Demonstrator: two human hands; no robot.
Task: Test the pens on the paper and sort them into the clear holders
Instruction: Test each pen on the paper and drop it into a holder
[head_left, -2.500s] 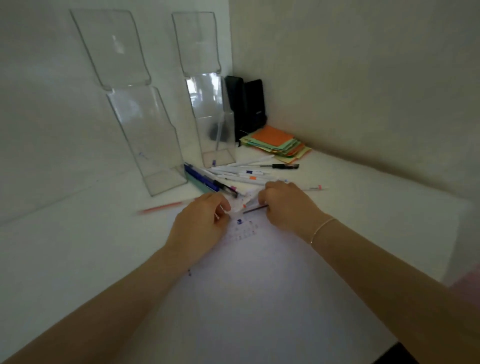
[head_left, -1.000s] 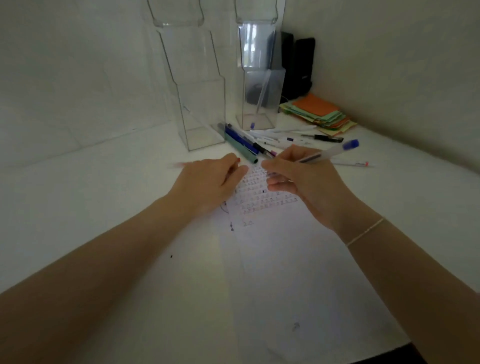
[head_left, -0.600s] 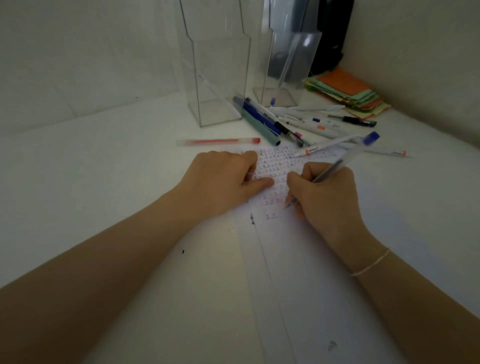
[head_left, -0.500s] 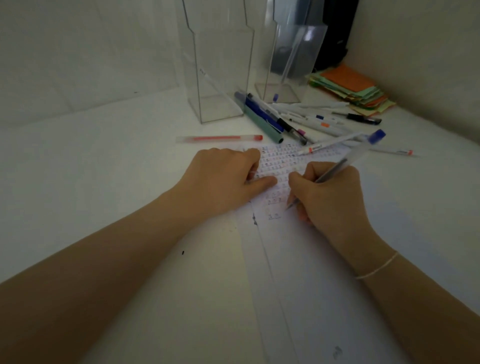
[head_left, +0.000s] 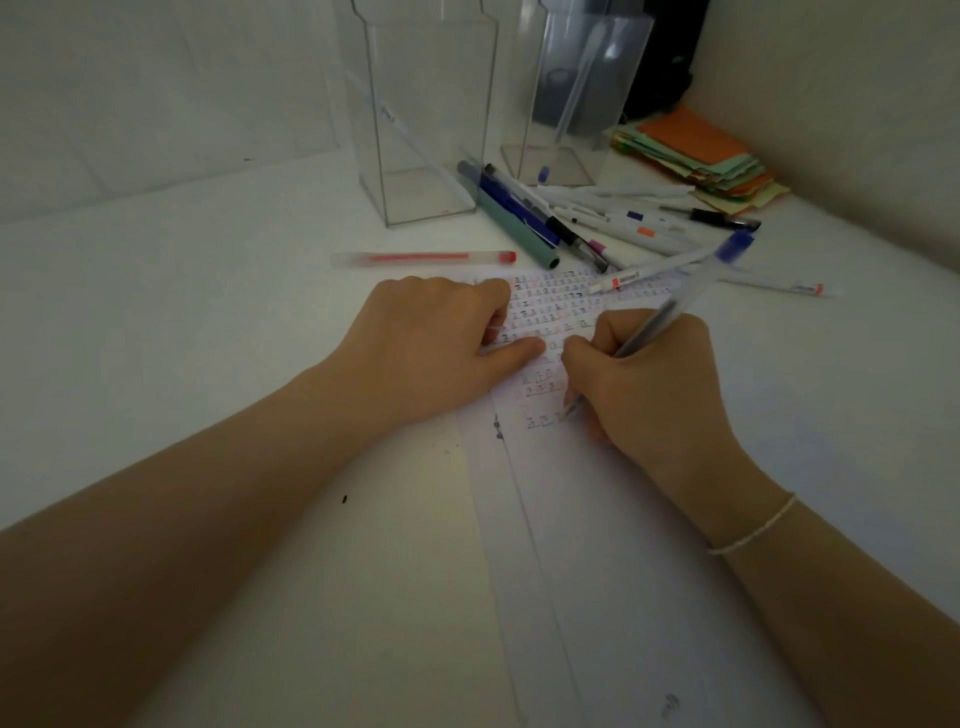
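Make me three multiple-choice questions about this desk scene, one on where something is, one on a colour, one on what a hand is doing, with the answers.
1. Where does the red pen lie?
A. Inside a holder
B. On the desk just beyond the left hand
C. On the coloured paper stack

2. What colour is the cap of the pen held in the right hand?
A. Blue
B. Green
C. Orange

3. What is the left hand doing?
A. Lifting a holder
B. Gripping a pen
C. Resting on the paper

Answers: 1 B, it lies flat past the knuckles. 2 A, the raised end is blue. 3 C, its thumb and knuckles lie on the sheet beside the test marks.
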